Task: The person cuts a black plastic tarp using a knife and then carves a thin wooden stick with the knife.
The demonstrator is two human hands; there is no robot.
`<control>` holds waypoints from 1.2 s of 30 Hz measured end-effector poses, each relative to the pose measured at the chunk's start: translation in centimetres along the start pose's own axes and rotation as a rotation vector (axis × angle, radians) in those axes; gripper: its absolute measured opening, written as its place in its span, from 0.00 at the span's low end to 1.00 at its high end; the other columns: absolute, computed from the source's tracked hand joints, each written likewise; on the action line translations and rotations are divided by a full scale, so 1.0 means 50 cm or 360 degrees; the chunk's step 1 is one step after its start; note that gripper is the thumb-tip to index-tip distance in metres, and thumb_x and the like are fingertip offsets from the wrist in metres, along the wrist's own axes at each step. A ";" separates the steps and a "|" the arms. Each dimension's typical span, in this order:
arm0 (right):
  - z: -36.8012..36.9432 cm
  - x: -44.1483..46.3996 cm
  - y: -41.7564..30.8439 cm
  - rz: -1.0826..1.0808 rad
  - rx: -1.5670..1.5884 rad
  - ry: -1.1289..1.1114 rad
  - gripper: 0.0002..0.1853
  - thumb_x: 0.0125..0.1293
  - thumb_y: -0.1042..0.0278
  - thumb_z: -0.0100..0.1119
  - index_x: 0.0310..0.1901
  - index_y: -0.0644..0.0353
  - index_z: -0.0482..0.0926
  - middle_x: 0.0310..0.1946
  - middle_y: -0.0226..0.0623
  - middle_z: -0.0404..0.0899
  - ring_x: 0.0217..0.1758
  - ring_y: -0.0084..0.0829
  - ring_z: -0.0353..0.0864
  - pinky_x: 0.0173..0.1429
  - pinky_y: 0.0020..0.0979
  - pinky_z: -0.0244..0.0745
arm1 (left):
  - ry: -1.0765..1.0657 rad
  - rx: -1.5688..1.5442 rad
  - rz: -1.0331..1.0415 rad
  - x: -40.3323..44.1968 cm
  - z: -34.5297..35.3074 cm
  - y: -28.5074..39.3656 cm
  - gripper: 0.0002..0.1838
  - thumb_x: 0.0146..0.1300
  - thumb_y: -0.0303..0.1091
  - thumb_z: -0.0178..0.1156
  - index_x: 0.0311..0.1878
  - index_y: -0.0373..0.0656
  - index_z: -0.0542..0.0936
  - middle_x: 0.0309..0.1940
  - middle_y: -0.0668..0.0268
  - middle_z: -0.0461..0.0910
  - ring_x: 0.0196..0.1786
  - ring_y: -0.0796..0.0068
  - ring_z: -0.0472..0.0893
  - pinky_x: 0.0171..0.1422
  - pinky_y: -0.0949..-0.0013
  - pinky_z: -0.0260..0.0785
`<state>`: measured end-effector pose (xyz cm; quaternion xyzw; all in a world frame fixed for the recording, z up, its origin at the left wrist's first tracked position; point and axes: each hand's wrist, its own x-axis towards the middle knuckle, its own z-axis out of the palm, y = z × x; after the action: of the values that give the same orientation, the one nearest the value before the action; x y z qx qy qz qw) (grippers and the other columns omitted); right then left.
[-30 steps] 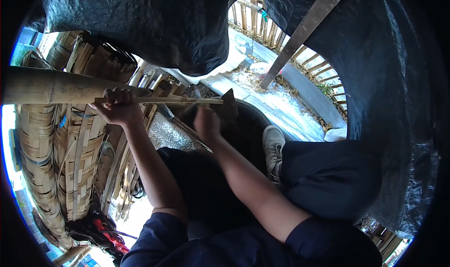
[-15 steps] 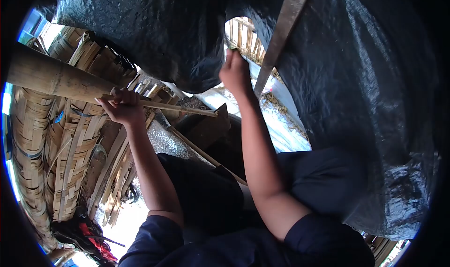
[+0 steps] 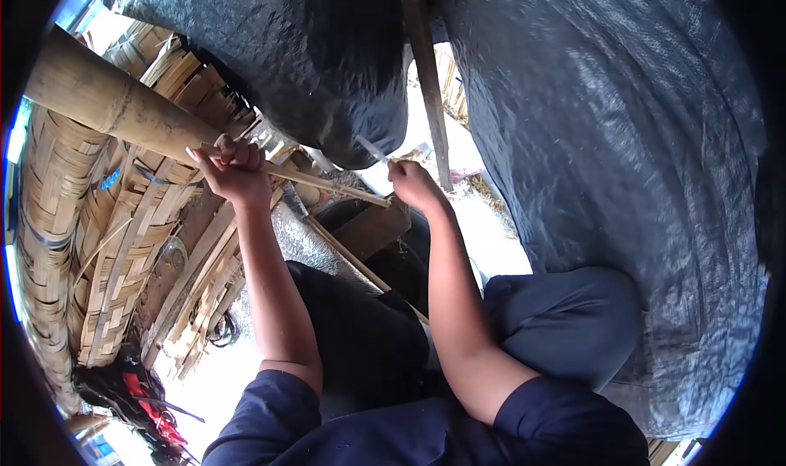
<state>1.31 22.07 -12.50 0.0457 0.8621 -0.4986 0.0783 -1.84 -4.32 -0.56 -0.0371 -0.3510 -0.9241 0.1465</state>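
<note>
Leftward, tan woven-bamboo baskets (image 3: 123,245) fill nine o'clock; a thick bamboo pole (image 3: 123,106) slants across ten. The left hand (image 3: 237,171), forearm raised, clamps a thin pale bamboo strip (image 3: 327,185) ending near centre. Beside its tip, the right hand (image 3: 416,186) closes round a narrow whitish blade (image 3: 372,149). Black plastic sheeting (image 3: 606,138) hangs at two.
</note>
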 end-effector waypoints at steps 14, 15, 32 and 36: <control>0.025 0.055 -0.109 0.0012 0.0093 0.0351 0.20 0.68 0.54 0.50 0.35 0.69 0.74 0.32 0.60 0.78 0.42 0.57 0.78 0.44 0.44 0.72 | -0.0002 -0.0012 0.0015 0.004 0.013 -0.013 0.31 0.68 0.67 0.37 0.20 0.50 0.58 0.13 0.76 0.48 0.16 0.81 0.44 0.22 0.71 0.38; 0.024 0.074 -0.127 -0.0128 0.0082 0.0446 0.20 0.67 0.54 0.53 0.34 0.69 0.74 0.30 0.57 0.77 0.39 0.56 0.79 0.41 0.44 0.71 | 0.0036 -0.0023 0.0009 0.004 0.011 -0.013 0.31 0.68 0.67 0.37 0.20 0.50 0.58 0.13 0.76 0.48 0.16 0.81 0.44 0.22 0.71 0.37; -0.099 0.657 -0.264 -0.0686 -0.0208 0.1329 0.12 0.67 0.66 0.47 0.43 0.68 0.67 0.35 0.63 0.77 0.44 0.60 0.77 0.46 0.49 0.70 | -0.0076 -0.0073 0.0015 -0.003 0.014 -0.015 0.31 0.68 0.66 0.36 0.21 0.49 0.59 0.12 0.77 0.47 0.16 0.81 0.43 0.22 0.73 0.38; -0.109 0.821 -0.161 -0.1061 -0.0927 0.1724 0.15 0.67 0.64 0.47 0.48 0.68 0.70 0.34 0.54 0.76 0.38 0.51 0.78 0.46 0.42 0.74 | -0.0110 -0.0047 0.0037 0.001 0.009 -0.021 0.32 0.68 0.68 0.33 0.21 0.50 0.56 0.12 0.77 0.45 0.16 0.81 0.42 0.21 0.72 0.37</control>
<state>-40.80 22.83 -10.36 -0.0021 0.8464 -0.1517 -0.5105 -2.20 -3.27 -0.89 -0.0751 -0.3417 -0.9256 0.1444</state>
